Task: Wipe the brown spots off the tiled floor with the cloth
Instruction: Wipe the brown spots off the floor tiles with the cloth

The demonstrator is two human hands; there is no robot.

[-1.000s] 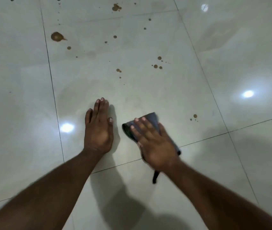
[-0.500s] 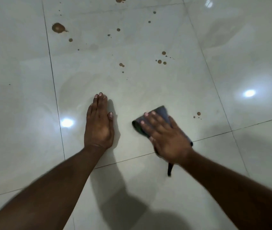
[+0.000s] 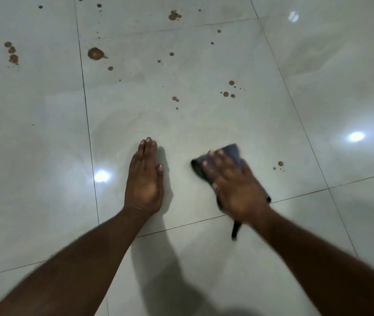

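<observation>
1. Bare tile lies all round the cloth (image 3: 231, 153); the nearest brown spots (image 3: 280, 164) sit to its right, apart from it.
2. The cloth's long axis runs from its far-left fold towards the person, a dark strip trailing near.
3. The right hand (image 3: 236, 188) presses it flat, fingers straight; the left hand (image 3: 144, 179) rests flat left of the cloth.
4. The glossy tiled floor (image 3: 204, 124) mirrors lights.
</observation>
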